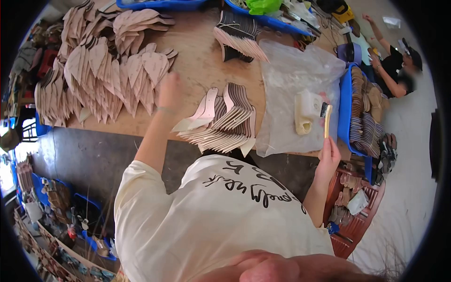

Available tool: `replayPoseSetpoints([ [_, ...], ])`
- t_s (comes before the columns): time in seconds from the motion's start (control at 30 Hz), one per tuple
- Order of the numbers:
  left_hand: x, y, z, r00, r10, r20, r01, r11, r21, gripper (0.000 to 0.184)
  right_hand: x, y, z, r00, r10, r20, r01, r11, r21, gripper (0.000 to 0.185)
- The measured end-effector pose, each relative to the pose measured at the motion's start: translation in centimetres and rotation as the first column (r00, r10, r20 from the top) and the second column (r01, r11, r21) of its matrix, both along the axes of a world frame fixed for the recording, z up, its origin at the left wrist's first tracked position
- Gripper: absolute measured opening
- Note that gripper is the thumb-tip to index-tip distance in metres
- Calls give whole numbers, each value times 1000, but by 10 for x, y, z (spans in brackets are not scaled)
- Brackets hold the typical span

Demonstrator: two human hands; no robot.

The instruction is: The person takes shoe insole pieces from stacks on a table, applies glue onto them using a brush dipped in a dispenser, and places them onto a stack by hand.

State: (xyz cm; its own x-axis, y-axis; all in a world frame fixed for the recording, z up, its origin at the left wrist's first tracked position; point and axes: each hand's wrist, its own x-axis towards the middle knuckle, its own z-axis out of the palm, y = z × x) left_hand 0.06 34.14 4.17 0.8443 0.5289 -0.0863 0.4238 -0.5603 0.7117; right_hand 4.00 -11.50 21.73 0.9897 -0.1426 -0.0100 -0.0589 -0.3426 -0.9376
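My right hand [330,152] is closed round the handle of a brush [328,123] with a pale handle and dark bristles. Beside the bristles, a cream-coloured plastic container [307,112] with an open spout rests on clear plastic sheeting [277,89]. My left hand [171,89] is smeared by motion at the right edge of a large group of pinkish pointed pieces [101,70]; its fingers cannot be made out. A fanned stack of pale and dark cut pieces [225,120] lies at the table edge in front of my body.
A bundle of dark and pink pieces [238,35] lies further back on the wooden table [192,51]. Blue trays [282,23] line the far edge. On the right are a blue crate [345,108] of soles, a reddish slatted rack [364,207] and another person [399,70].
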Motion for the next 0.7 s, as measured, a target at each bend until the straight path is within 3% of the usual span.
replayPoseSetpoints([
  [0.03, 4, -10, -2, 988, -82, -130, 58, 982, -177, 38, 1, 1, 1, 1000, 2, 4, -2, 1000, 11, 26],
  [0.07, 2, -21, -25, 953, -252, -169, 264, 963, 51, 34, 0, 1, 3, 1000, -9, -13, 9, 1000, -2, 27],
  [0.1, 3, -29, -45, 890, -386, -242, 445, 852, 276, 31, -3, 0, 4, 1000, -13, -20, 13, 1000, -8, 28],
  [0.2, 1, -42, -17, 989, -112, -95, 145, 851, 505, 48, -8, -5, 3, 1000, -12, -20, 12, 1000, -5, 30],
  [0.3, 23, 4, -15, 984, 176, -7, -138, 795, 591, 56, -11, -9, 2, 999, -38, -9, 38, 999, -1, 30],
  [0.4, 31, 46, 25, 900, 405, -159, -271, 807, 524, 66, -11, -9, 1, 997, -73, -5, 73, 997, 13, 29],
  [0.47, 31, 68, 22, 867, 464, -185, -374, 848, 376, 70, -13, -14, -2, 997, -74, 1, 74, 997, 6, 28],
  [0.57, 23, 77, 6, 867, 455, -202, -348, 844, 409, 69, -16, -12, -2, 997, -81, 1, 81, 996, -28, 28],
  [0.67, 12, 82, -18, 898, 416, 145, -440, 857, 269, 55, -17, -13, -2, 994, -107, -3, 106, 993, -51, 29],
  [0.7, 12, 84, -24, 865, 471, 173, -484, 874, 41, 50, -17, -14, -2, 994, -107, 2, 107, 993, -51, 29],
])
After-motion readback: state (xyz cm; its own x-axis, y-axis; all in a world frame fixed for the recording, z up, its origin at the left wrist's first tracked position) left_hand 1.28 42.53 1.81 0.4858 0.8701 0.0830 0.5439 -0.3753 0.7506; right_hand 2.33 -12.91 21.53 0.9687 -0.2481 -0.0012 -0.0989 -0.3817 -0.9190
